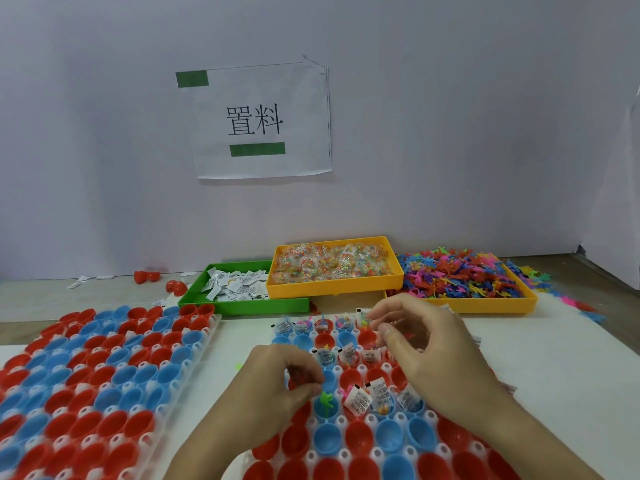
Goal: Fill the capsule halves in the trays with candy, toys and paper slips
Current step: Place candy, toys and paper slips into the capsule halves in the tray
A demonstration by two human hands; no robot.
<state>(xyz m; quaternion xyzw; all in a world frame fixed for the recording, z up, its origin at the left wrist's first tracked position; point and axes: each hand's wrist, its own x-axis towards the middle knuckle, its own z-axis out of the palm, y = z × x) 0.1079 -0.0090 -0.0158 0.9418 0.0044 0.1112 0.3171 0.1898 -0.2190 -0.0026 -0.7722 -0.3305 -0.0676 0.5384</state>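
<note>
Fingertips [313, 388] of left hand [277, 382] pinched nearly closed just above a small green toy figure [326, 400], standing roughly upright in a blue capsule half [325, 412] of the near tray [346, 455]; long axis close to vertical, limbs splayed at top, lower end down in the cup. Cannot tell whether the pinch touches the toy or has let go, nor whether anything else sits inside the fist. Right hand [426, 344] hovering over the tray's far right rows, fingers loosely curled and partly open, thumb and forefinger close together, nothing clearly held. Neighbouring cups to the right already carrying paper slips [360, 400] standing on end, some with candy. Step in hand, probably: dropping toys cup by cup. Next move likely calls for releasing this toy cleanly, then shifting to an empty half nearby. Supplies at back: green bin [242, 303] of slips, yellow bin [332, 285] of candy packets, heap of toys [460, 275]. Second tray [104, 375] at left, cups apparently unfilled.
</note>
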